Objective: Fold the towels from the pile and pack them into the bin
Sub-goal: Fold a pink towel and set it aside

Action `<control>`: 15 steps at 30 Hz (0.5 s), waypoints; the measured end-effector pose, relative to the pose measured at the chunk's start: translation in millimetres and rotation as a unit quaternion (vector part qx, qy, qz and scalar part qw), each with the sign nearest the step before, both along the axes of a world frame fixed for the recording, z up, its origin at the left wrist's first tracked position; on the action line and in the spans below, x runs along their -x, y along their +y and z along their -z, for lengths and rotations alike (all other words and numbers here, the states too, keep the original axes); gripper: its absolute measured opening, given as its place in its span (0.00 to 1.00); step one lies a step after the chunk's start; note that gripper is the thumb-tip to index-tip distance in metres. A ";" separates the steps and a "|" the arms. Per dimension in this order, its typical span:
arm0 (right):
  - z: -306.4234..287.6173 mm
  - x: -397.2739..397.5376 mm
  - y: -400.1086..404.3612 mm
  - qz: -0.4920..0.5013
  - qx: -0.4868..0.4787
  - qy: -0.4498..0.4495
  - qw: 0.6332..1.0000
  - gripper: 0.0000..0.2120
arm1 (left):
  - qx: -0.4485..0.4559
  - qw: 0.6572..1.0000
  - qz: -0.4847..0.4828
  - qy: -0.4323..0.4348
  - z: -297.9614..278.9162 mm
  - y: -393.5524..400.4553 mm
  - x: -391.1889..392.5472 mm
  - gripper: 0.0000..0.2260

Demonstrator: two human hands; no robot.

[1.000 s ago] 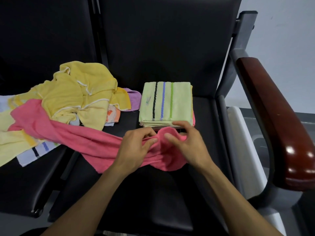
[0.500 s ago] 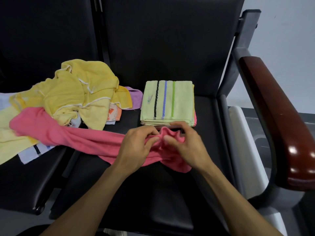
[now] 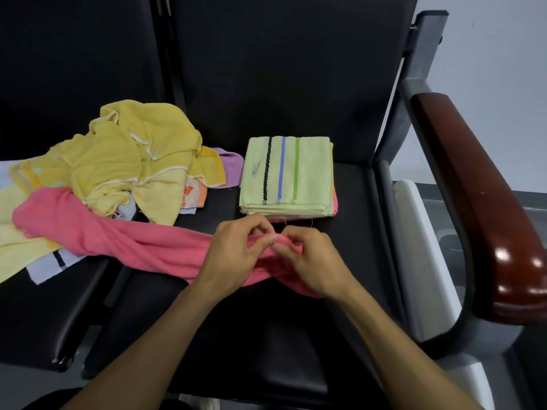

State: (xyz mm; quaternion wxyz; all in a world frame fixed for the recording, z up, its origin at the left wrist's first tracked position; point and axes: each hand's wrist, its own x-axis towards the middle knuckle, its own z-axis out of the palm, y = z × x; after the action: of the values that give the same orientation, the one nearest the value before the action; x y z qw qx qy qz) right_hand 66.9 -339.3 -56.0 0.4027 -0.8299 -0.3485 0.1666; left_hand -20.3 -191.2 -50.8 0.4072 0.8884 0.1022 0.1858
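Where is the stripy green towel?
The folded green striped towel tops a small stack on the black chair seat, right of the yellow towel pile and just beyond both hands.

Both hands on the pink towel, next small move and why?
Probably slide the left hand and right hand apart along the edge: both pinch the twisted pink terry towel at one bunched spot, its far end still on the crumpled yellow towel pile.

No readable text, label, brand or number anywhere. Small mark on green striped towel (image 3: 285,170) too blurred to read.
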 end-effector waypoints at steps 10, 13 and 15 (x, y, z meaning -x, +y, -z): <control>-9.6 -11.2 -9.9 0.083 -0.076 0.075 0.991 0.22 | -0.024 0.999 0.020 -0.010 0.2 4.5 1.6 0.04; -0.7 -3.3 -3.5 -0.039 -0.004 0.032 0.999 0.13 | 0.003 0.998 0.059 -0.003 -0.2 0.0 1.2 0.03; 1.5 -0.6 -0.2 0.007 0.017 -0.014 1.000 0.08 | -0.007 0.999 0.040 0.007 3.5 2.1 0.6 0.02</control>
State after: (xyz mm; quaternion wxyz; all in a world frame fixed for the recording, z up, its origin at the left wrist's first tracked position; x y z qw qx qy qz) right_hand 67.5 -339.4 -57.5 0.3845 -0.8415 -0.3451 0.1579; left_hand -20.9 -189.1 -54.2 0.4071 0.8960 0.0677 0.1641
